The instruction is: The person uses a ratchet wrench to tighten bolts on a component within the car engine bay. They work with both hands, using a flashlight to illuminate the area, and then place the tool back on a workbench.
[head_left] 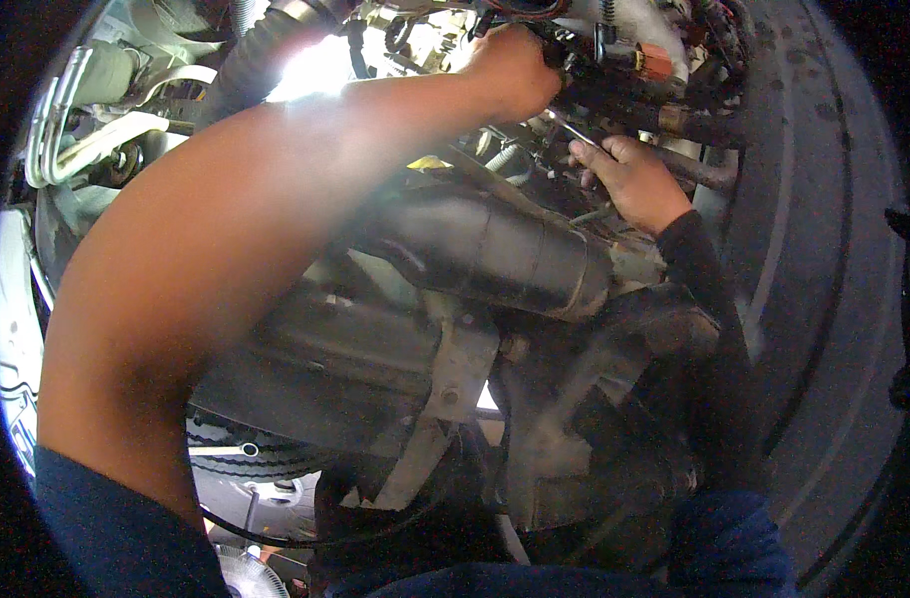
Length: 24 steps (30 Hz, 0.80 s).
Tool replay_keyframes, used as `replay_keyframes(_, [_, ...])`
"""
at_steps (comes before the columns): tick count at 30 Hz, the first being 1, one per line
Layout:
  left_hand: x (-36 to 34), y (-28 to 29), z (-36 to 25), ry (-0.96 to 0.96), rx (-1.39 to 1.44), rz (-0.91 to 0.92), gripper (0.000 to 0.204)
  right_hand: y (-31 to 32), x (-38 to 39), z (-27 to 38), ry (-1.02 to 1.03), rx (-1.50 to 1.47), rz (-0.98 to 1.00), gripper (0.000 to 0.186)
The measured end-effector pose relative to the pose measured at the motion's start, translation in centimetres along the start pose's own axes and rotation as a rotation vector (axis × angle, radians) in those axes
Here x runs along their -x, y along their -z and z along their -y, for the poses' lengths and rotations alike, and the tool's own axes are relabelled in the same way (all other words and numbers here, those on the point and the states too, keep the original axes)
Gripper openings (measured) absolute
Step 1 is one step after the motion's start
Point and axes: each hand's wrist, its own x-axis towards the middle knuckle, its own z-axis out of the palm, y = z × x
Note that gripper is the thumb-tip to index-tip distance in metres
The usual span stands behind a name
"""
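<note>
My left hand (516, 75) reaches across the top of the view into a crowded bank of engine parts. Its fingers are curled closed against dark parts, and whatever they grip is hidden. Just below and to the right, my right hand (635, 179) is closed on a slim silver metal tool (579, 131). The tool points up and left, its tip close beneath my left hand; its exact kind cannot be made out. An orange-red part (653, 62) sits to the right of my left hand.
Below my hands lies a dark cylindrical housing (505, 249), with a metal bracket (455, 379) under it. A ring-ended wrench (238, 450) shows before a tyre (276, 464) at lower left. A dark ribbed panel (814, 249) borders the right side. A bright light glares at upper left.
</note>
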Motion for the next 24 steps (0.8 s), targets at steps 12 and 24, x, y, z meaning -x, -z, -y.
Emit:
replay_keyframes(12, [-0.5, 0.1, -0.9, 0.166, 0.103, 0.072, 0.047, 0.8, 1.1, 1.1, -0.046, 0.005, -0.010, 0.060])
replay_keyframes(24, [-0.5, 0.0, -1.1, 0.207, 0.114, 0.199, 0.058, 1.2, 1.0, -0.8, -0.062, -0.005, 0.129, 0.048])
